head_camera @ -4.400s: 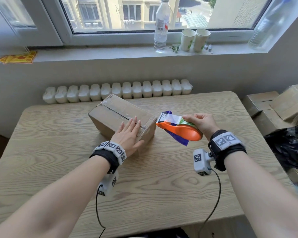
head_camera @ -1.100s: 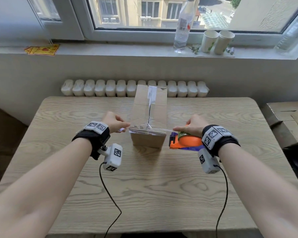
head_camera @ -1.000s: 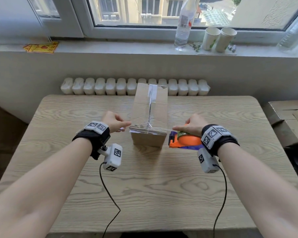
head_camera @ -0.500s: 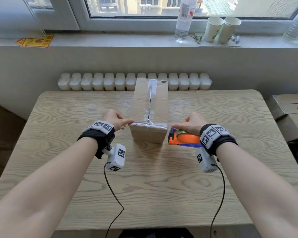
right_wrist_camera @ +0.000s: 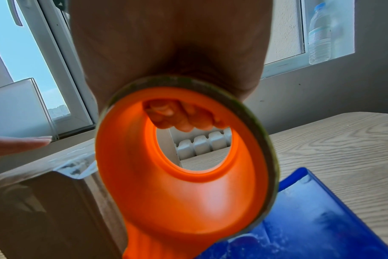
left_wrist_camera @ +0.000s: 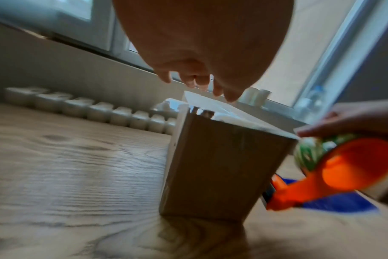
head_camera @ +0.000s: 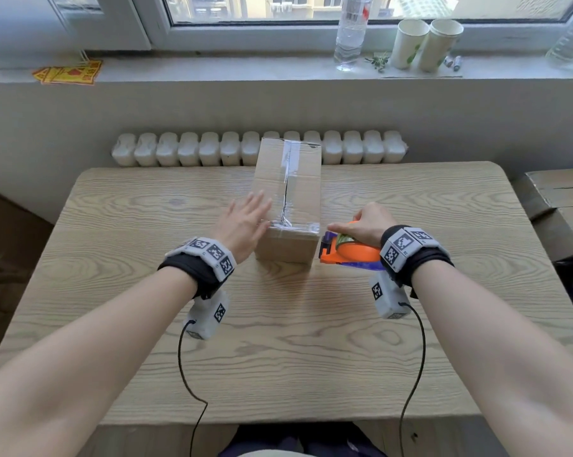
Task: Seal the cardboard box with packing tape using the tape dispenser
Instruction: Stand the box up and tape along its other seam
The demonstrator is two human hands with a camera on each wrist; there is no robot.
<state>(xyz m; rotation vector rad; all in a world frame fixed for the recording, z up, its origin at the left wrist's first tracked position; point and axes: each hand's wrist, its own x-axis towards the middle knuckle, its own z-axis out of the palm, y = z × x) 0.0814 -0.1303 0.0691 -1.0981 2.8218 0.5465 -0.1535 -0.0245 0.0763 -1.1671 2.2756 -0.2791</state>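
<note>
My left hand (head_camera: 245, 222) flat, fingers straight, beside glossy-taped cardboard box (head_camera: 286, 206); right hand (head_camera: 364, 224) grips round orange plastic tape dispenser (head_camera: 348, 253).

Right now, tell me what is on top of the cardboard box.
Clear packing tape runs along the top seam of the cardboard box, with another strip across its near edge. The left hand is over the left edge; whether it touches cannot be told. What it covers is hidden.
</note>
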